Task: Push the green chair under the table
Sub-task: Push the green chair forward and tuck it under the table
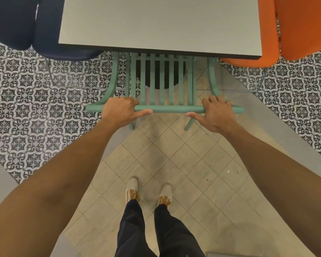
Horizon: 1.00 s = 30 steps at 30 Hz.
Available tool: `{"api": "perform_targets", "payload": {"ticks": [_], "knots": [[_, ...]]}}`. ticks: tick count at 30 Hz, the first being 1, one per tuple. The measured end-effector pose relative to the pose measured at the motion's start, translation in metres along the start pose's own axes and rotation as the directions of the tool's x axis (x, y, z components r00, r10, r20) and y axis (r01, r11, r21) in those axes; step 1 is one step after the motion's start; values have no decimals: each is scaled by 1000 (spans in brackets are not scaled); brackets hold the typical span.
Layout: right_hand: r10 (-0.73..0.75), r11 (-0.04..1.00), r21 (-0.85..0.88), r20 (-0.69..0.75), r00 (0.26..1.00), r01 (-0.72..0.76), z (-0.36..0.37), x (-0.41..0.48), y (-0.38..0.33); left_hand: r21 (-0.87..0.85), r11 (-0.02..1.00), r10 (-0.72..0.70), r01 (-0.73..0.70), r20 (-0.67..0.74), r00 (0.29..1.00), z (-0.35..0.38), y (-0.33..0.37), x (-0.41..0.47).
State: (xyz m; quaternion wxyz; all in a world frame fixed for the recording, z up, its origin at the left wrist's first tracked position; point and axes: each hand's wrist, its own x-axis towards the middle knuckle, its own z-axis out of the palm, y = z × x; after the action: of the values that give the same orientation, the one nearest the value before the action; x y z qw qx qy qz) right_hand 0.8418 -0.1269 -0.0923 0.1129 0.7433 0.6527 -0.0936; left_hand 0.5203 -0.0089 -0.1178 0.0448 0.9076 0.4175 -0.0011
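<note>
Clearly both hands are on the top rail of the green chair (161,108), one near each end, so a push would go straight rather than swing the chair round. The left hand (121,111) is wrapped over the rail, its grip clamped on it, fingers curled over the far side and thumb lying along the near face; the right hand (216,113) mirrors it, clamped on the same rail. The chair stands facing the counter (159,23), its seat already largely hidden beneath the near edge while the slatted back and rear legs stand out over the tan floor tiles. A navy chair (44,34) and an orange chair (285,30) flank the counter, leaving a gap. Judging by this, the push is nearly finished, with little travel left.
</note>
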Motion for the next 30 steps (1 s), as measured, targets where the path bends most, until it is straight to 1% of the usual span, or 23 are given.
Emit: {"api": "perform_targets", "payload": {"ticks": [8,12,18,21,26,30], "knots": [[23,1000,14,-10,1000,-23,3,-1,-9,13,999,33,-33,-7,999,-2,-8,-2],[25,1000,13,-9,1000,-25,3,-1,-10,6,1000,27,-27,12,1000,-3,-9,-3],[5,1000,17,-30,1000,-4,6,2,-5,51,999,-6,3,63,998,-2,-6,0],[-9,1000,9,-17,1000,9,7,4,-3,51,999,-13,8,91,996,-2,-5,-1],[-23,1000,10,-2,1000,23,10,7,2,62,998,-22,16,97,995,-1,-2,0],[-25,999,22,-8,1000,25,11,7,4,32,999,-32,29,98,995,0,-1,1]]}}
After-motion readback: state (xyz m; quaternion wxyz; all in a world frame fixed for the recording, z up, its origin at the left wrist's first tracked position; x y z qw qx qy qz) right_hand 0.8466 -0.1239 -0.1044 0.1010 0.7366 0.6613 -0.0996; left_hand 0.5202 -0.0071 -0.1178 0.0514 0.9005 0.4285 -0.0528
